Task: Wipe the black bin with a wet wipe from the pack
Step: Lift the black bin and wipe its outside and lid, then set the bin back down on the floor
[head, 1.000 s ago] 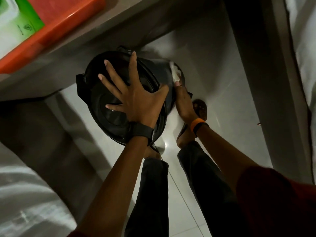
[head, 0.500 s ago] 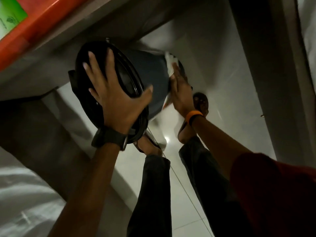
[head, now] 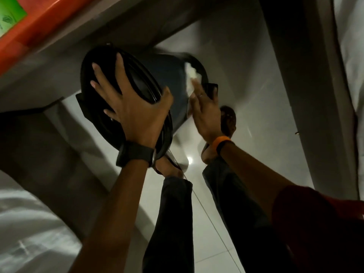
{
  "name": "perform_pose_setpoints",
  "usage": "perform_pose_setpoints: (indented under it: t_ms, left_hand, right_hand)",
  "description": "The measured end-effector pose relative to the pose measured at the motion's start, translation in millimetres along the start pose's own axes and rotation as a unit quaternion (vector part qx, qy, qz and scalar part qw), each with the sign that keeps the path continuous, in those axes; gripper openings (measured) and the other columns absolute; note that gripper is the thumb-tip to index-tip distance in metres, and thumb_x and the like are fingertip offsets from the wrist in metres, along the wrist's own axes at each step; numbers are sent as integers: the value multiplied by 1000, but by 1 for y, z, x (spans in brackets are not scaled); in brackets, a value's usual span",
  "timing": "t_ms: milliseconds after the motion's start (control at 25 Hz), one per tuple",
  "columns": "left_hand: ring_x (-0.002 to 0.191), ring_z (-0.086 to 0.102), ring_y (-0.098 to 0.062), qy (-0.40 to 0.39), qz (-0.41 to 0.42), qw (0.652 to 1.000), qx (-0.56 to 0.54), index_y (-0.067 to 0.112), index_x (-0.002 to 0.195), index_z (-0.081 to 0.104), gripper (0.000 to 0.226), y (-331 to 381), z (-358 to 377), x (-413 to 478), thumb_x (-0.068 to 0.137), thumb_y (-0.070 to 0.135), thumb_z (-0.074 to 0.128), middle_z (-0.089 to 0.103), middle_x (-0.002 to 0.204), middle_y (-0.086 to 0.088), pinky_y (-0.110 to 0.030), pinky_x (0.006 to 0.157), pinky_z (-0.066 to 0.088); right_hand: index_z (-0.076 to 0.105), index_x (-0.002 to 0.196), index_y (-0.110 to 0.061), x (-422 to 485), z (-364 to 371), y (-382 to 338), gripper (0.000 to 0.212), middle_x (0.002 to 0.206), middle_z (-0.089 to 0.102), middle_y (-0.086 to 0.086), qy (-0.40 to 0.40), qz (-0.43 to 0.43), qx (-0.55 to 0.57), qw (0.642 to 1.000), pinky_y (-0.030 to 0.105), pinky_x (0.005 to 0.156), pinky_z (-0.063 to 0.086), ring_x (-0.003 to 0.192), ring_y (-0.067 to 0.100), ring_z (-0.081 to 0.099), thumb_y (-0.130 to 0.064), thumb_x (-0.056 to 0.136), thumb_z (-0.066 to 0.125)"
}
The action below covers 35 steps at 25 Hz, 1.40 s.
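Black bin (head: 167,75) tipped on its side above the pale tiled floor (head: 246,79), lid end toward the person, base pointing away toward 1 o'clock. It sits at about 11 o'clock from the frame centre, just under the edge of a grey table (head: 98,30).

Left hand (head: 134,107): fingers spread wide, palm flat on the bin's round lid (head: 102,75), thumb hooked over the rim at 3 o'clock of the lid. Dark watch (head: 136,154) on that wrist.

Right hand (head: 206,113): fingers extended and nearly flat, pressing a crumpled white wet wipe (head: 192,75) against the bin wall near its base. Wipe shows beyond the fingertips, toward 12 o'clock. Orange band (head: 221,143) on that wrist.

Orange tray (head: 39,22) at 10 o'clock on the table; green pack (head: 9,14) in it, cut by the frame edge. Person's dark trouser legs (head: 173,213) at 6 o'clock.
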<state>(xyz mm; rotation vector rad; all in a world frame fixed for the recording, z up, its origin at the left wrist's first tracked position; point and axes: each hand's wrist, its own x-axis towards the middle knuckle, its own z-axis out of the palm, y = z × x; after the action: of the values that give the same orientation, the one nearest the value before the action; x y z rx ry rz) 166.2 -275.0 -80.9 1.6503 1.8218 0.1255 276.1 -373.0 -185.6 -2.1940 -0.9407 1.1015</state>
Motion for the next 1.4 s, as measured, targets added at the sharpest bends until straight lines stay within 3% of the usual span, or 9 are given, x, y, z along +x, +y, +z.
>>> perform_pose_setpoints:
  t_ms: [160,320,440,640,760,880,1040,1240,1400]
  left_hand:
    - [149,-14,-47,-50,-12,996,72,34,155,0,124,-7,10,-54,60,52,78,-17,164,-14,-79,110,19]
    - [151,-5,-44,-26,-98,995,2,30,156,1,115,8,-5,-15,72,25,78,-17,165,-12,-59,122,10]
    - [149,17,-43,-24,-122,991,-54,24,156,7,113,3,-13,12,68,21,78,0,165,-15,-54,122,26]
    - [121,57,-30,-46,-178,963,-197,25,149,29,109,-6,-2,10,47,11,66,43,145,-13,-48,95,59]
    - [128,50,-32,-25,-174,968,-178,23,153,23,107,3,-3,8,56,5,66,31,152,-16,-47,102,54]
    - [142,33,-40,-6,-131,986,-103,26,155,12,110,15,-15,-3,61,11,66,9,161,-15,-53,113,42]
    - [150,9,-42,5,-25,991,133,33,155,10,114,33,3,-47,67,26,81,0,166,-12,-69,110,29]
    - [146,25,-42,-29,141,951,275,37,153,18,107,15,45,-72,66,40,80,17,164,-16,-60,99,38]
    - [150,11,-47,-96,230,916,315,44,152,10,109,-13,52,-63,67,52,77,11,167,-7,-81,105,21]
  right_hand:
    - [55,133,-17,26,-7,16,48,100,69,12,0,158,55,986,50,97,53,93,24,66,-42,100,31]
    - [36,146,-28,-43,-10,-8,43,151,47,7,-71,-86,45,993,45,118,36,136,25,49,-24,104,41]
    - [35,149,-20,-61,-5,-4,46,161,31,8,-95,-260,-80,957,44,126,16,151,21,24,-17,103,40]
    - [30,151,-15,-16,-15,17,50,152,45,10,79,51,-25,995,46,118,36,140,24,45,-22,103,42]
    - [50,140,-12,-15,-22,6,43,131,67,7,99,142,32,984,35,103,52,117,17,65,-31,101,48]
    - [65,121,-14,-42,-15,-16,40,114,75,5,68,138,89,984,33,91,59,102,14,71,-43,97,54]
    - [73,96,0,-44,5,-25,21,97,76,18,73,250,151,953,41,89,58,92,28,72,-19,87,69]
    - [55,63,-19,-25,-16,-6,33,61,55,0,-6,186,3,982,22,62,43,58,13,51,-8,93,58]
    - [65,73,-4,-2,-49,16,22,74,67,15,-59,129,-128,982,29,67,52,73,31,65,-11,93,60]
